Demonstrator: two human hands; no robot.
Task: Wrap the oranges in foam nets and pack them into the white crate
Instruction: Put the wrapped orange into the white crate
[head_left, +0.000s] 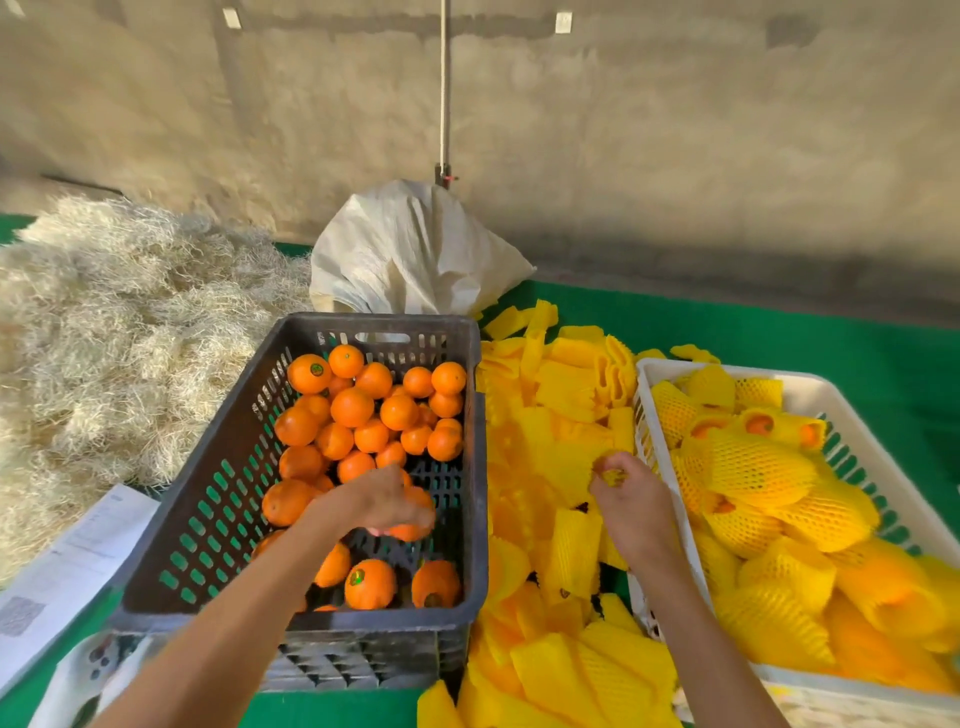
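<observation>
Loose round oranges (358, 415) fill the far and near parts of a dark grey slotted plastic crate (218, 499). Left hand (387, 501) reaches down into that crate, fingers curled round one orange (410, 530); slightly blurred. Right hand (626, 491) over the heap of flat yellow foam nets (561, 415) between the crates, fingertips pinching one net (613, 475). White slotted plastic crate (857, 452) on the right holds net-wrapped oranges (753, 467), piled. All on a green table cover (779, 327). Pale shredded straw-like packing (119, 322) at left, white woven sack (410, 249) behind the dark crate, printed paper sheet (67, 566) at near left.
</observation>
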